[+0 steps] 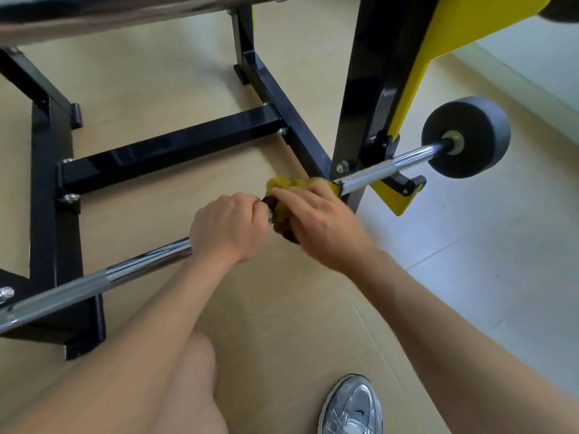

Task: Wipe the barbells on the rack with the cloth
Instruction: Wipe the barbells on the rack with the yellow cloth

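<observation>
Black steel rack (pixel 175 145) is stood on the tan floor (pixel 282 308), far and left | chrome barbell (pixel 376 170) is laid low across a yellow hook (pixel 398 198) at right, grey plate (pixel 466 136) on its right end | bar is gripped mid-length by left hand (pixel 228 227) | yellow cloth (pixel 288 184) is clasped round the bar by right hand (pixel 316 217), just right of the left.

The barbell (pixel 369 174) rests on the rack hook (pixel 397 200), its plate (pixel 470 142) right of the upright (pixel 360 89).

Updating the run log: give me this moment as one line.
wipe in progress | left hand grips barbell | right hand holds cloth on barbell
</observation>
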`<state>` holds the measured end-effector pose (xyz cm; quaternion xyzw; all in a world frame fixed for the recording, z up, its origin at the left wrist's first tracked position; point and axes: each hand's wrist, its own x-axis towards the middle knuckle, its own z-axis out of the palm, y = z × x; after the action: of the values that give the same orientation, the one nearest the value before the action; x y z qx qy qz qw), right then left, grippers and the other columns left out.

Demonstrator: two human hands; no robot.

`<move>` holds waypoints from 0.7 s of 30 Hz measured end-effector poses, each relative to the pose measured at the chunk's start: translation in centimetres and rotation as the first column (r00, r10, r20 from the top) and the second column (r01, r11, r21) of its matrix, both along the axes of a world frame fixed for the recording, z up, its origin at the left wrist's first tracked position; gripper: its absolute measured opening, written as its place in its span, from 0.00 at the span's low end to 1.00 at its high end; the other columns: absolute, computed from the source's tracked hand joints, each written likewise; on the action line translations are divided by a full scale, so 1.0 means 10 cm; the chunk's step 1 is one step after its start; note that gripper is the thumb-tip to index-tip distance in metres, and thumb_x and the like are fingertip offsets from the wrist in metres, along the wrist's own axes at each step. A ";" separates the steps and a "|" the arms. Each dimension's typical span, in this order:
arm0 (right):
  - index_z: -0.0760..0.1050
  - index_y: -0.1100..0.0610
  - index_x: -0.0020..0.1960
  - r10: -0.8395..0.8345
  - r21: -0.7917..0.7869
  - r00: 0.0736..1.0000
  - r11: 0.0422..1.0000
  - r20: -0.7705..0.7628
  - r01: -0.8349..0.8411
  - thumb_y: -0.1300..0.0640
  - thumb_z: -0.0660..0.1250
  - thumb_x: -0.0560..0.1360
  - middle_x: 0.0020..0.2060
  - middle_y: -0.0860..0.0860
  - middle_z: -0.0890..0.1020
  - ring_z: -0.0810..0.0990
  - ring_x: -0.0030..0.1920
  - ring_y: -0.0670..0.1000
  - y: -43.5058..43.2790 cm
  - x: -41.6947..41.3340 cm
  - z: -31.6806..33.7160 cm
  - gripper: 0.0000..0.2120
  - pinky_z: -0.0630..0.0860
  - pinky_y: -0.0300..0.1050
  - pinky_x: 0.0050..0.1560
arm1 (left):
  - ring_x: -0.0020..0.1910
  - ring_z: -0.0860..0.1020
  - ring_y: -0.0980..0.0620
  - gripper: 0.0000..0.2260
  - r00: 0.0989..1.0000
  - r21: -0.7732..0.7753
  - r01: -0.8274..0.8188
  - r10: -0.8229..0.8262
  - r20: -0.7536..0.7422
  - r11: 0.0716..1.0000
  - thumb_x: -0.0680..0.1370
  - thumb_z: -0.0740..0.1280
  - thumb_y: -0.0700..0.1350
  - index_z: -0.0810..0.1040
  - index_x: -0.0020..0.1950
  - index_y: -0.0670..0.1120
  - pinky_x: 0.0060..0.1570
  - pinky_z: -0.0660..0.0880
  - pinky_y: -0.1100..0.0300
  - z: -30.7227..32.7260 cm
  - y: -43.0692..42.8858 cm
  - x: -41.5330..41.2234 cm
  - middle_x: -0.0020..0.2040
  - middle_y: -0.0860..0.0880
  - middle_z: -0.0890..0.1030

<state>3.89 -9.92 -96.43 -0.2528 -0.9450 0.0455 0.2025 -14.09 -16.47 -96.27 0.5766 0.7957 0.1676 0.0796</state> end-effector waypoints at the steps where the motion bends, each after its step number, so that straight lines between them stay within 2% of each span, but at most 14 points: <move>1: 0.74 0.58 0.73 -0.065 0.004 0.998 0.998 -0.016 0.065 0.55 0.63 0.82 0.65 0.53 0.82 0.74 0.58 0.54 0.08 0.07 0.00 0.21 0.75 0.52 0.62 | 0.29 0.77 0.51 0.21 1.000 -0.011 0.012 -0.012 0.013 1.000 0.82 0.50 0.55 0.77 0.37 0.52 0.30 0.76 0.55 0.00 -0.01 -0.02 0.32 0.53 0.80; 4: 0.75 0.60 0.71 -0.371 -0.040 0.926 0.929 -0.078 0.368 0.53 0.65 0.80 0.63 0.55 0.83 0.75 0.58 0.57 -0.06 -0.03 -0.03 0.22 0.76 0.56 0.62 | 0.32 0.77 0.49 0.20 0.998 -0.026 0.036 -0.034 0.054 0.999 0.80 0.50 0.54 0.77 0.37 0.51 0.31 0.75 0.53 0.03 -0.03 -0.03 0.33 0.51 0.80; 5: 0.75 0.61 0.71 -0.384 -0.070 0.919 0.923 -0.088 0.378 0.55 0.65 0.80 0.64 0.56 0.82 0.75 0.58 0.59 -0.19 -0.17 -0.04 0.21 0.75 0.57 0.63 | 0.32 0.77 0.49 0.20 0.997 -0.019 0.030 -0.029 0.065 0.999 0.80 0.50 0.54 0.77 0.36 0.51 0.31 0.72 0.54 0.05 -0.03 -0.03 0.33 0.51 0.80; 7: 0.76 0.62 0.71 -0.241 -0.117 0.963 0.967 -0.125 0.227 0.56 0.61 0.81 0.65 0.57 0.82 0.76 0.55 0.62 -0.41 -0.38 -0.08 0.21 0.74 0.55 0.62 | 0.33 0.77 0.47 0.20 0.994 0.000 0.000 0.001 0.110 1.000 0.79 0.50 0.54 0.75 0.35 0.50 0.32 0.69 0.55 0.07 -0.04 -0.05 0.33 0.50 0.79; 9: 0.79 0.59 0.68 -0.085 -0.076 0.987 0.994 -0.137 0.075 0.56 0.58 0.81 0.62 0.53 0.84 0.79 0.54 0.59 -0.29 -0.28 -0.05 0.20 0.74 0.54 0.60 | 0.35 0.78 0.46 0.20 0.984 -0.012 0.008 -0.005 0.180 1.000 0.79 0.51 0.54 0.77 0.37 0.50 0.36 0.74 0.51 0.07 -0.08 -0.08 0.34 0.50 0.80; 10: 0.82 0.55 0.64 -0.107 -0.054 0.983 0.994 -0.148 0.100 0.57 0.58 0.80 0.57 0.49 0.86 0.81 0.53 0.57 -0.13 -0.14 -0.03 0.18 0.74 0.53 0.60 | 0.36 0.79 0.46 0.19 0.981 -0.028 0.023 -0.017 0.195 0.999 0.78 0.52 0.53 0.80 0.38 0.50 0.38 0.77 0.49 0.06 -0.08 -0.09 0.34 0.51 0.81; 12: 0.84 0.51 0.53 -0.366 -0.056 0.915 0.930 -0.168 0.362 0.62 0.60 0.76 0.49 0.46 0.86 0.81 0.51 0.56 0.21 0.19 0.02 0.15 0.75 0.50 0.58 | 0.37 0.80 0.47 0.18 0.982 -0.068 0.026 -0.013 0.186 0.997 0.76 0.53 0.52 0.81 0.39 0.50 0.42 0.79 0.48 0.08 -0.07 -0.09 0.35 0.53 0.83; 14: 0.83 0.53 0.54 -0.607 -0.101 0.773 0.794 -0.183 0.600 0.60 0.60 0.77 0.54 0.48 0.86 0.81 0.56 0.58 0.36 0.37 0.07 0.15 0.77 0.51 0.62 | 0.38 0.79 0.45 0.17 0.987 -0.073 0.002 0.009 0.160 0.997 0.75 0.53 0.52 0.79 0.37 0.49 0.43 0.78 0.49 0.10 -0.05 -0.05 0.37 0.53 0.84; 15: 0.83 0.55 0.56 -0.640 -0.106 0.746 0.767 -0.185 0.633 0.59 0.58 0.78 0.56 0.51 0.85 0.80 0.58 0.58 0.29 0.28 0.07 0.15 0.76 0.53 0.64 | 0.39 0.79 0.44 0.18 0.991 -0.070 -0.003 0.013 0.137 0.998 0.76 0.52 0.53 0.78 0.37 0.49 0.43 0.78 0.49 0.10 -0.05 -0.04 0.37 0.52 0.84; 17: 0.82 0.58 0.55 -0.547 -0.110 0.804 0.836 -0.232 0.537 0.59 0.60 0.77 0.55 0.54 0.84 0.77 0.57 0.58 -0.03 -0.08 0.00 0.14 0.75 0.54 0.63 | 0.38 0.78 0.44 0.21 0.996 -0.051 -0.001 0.005 0.087 0.999 0.81 0.51 0.55 0.78 0.38 0.49 0.38 0.74 0.52 0.08 -0.03 -0.03 0.38 0.51 0.84; 19: 0.82 0.58 0.62 -0.325 -0.076 0.909 0.946 -0.260 0.316 0.58 0.64 0.80 0.59 0.54 0.83 0.77 0.57 0.56 -0.37 -0.32 -0.06 0.14 0.73 0.50 0.62 | 0.36 0.76 0.46 0.25 0.998 -0.021 -0.001 0.002 0.064 1.000 0.86 0.49 0.56 0.79 0.40 0.50 0.33 0.66 0.55 0.09 -0.05 -0.02 0.38 0.49 0.82; 21: 0.82 0.59 0.65 -0.103 0.030 0.971 0.993 -0.218 0.112 0.57 0.65 0.83 0.62 0.53 0.83 0.79 0.58 0.57 -0.33 -0.24 -0.06 0.14 0.73 0.51 0.62 | 0.34 0.75 0.48 0.27 0.997 -0.001 -0.009 0.009 0.073 1.000 0.88 0.48 0.57 0.79 0.40 0.49 0.33 0.65 0.55 0.09 -0.06 -0.03 0.36 0.49 0.80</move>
<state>1.52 -13.24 -97.05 -0.2927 -0.9031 0.0416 0.3114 -14.35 -17.10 -95.37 0.5665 0.7949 0.1885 0.1081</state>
